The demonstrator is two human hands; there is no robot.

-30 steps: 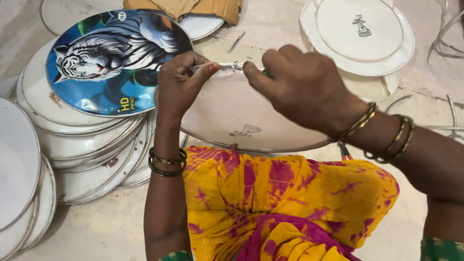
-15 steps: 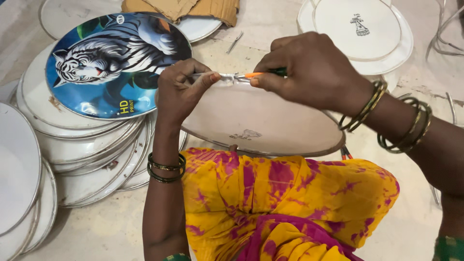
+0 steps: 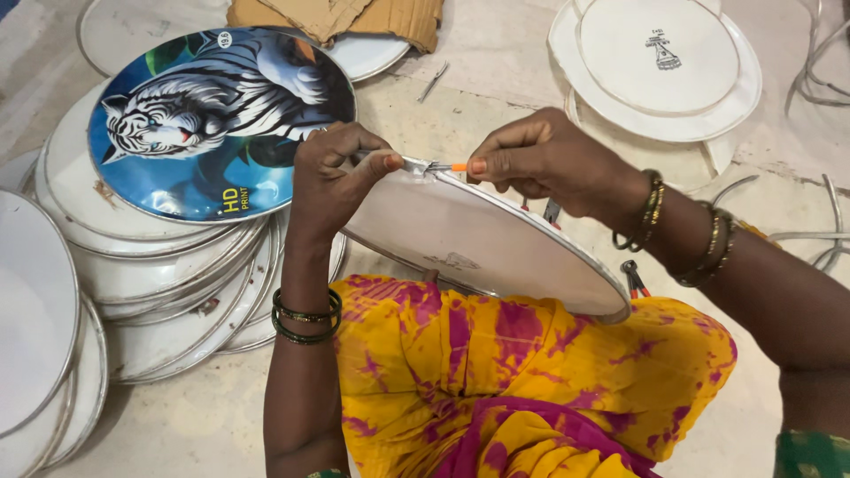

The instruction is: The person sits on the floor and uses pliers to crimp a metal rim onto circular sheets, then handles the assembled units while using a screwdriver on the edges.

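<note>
A white round disc with a metal rim (image 3: 496, 243) rests tilted on my lap over yellow and pink cloth. My left hand (image 3: 332, 177) pinches the disc's far rim, fingers closed on the metal edge. My right hand (image 3: 540, 159) grips a small metal tool with an orange tip (image 3: 438, 165) and presses it against the rim right beside the left fingers. Bangles sit on both wrists.
A round print of a white tiger (image 3: 217, 119) tops a pile of white discs (image 3: 159, 274) at the left. More white discs (image 3: 660, 66) lie at the far right, cardboard (image 3: 354, 18) at the top. Pliers (image 3: 633, 276) and wire rings (image 3: 823, 80) lie on the floor.
My right hand has slid to the right along the rim, exposing the tool's orange tip. The left hand has kept its grip on the rim.
</note>
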